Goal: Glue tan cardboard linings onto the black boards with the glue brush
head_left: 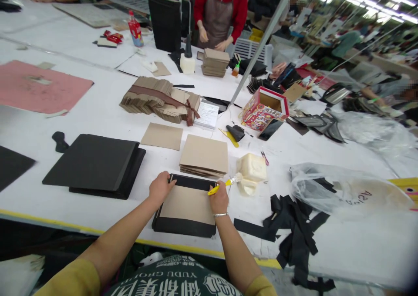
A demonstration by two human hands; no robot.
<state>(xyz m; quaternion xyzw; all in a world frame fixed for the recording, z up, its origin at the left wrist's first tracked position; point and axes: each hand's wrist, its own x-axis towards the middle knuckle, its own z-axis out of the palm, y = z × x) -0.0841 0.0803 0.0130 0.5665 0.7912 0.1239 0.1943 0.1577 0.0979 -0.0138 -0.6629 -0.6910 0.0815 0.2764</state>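
In front of me lies a stack of black sheets (183,228) with a beige cardboard piece (187,204) on top. My left hand (160,187) is closed at the far left corner, its thumb on the black edge. A brush (225,184) with a yellow handle and pale bristles is held in my right hand (219,199), whose fingers also touch the far right corner of the black sheet. Just beyond sits a pile of beige cardboard pieces (204,153), and one loose cardboard piece (162,136) lies left of it. The brush's bristles are close to a whitish, glue-crusted container (251,167).
A larger stack of black sheets (93,163) stands at left. Black strips (294,226) and a plastic bag (346,187) lie at right. Farther back are tied cardboard bundles (160,98), a red box (264,109) and a person in an apron (219,15).
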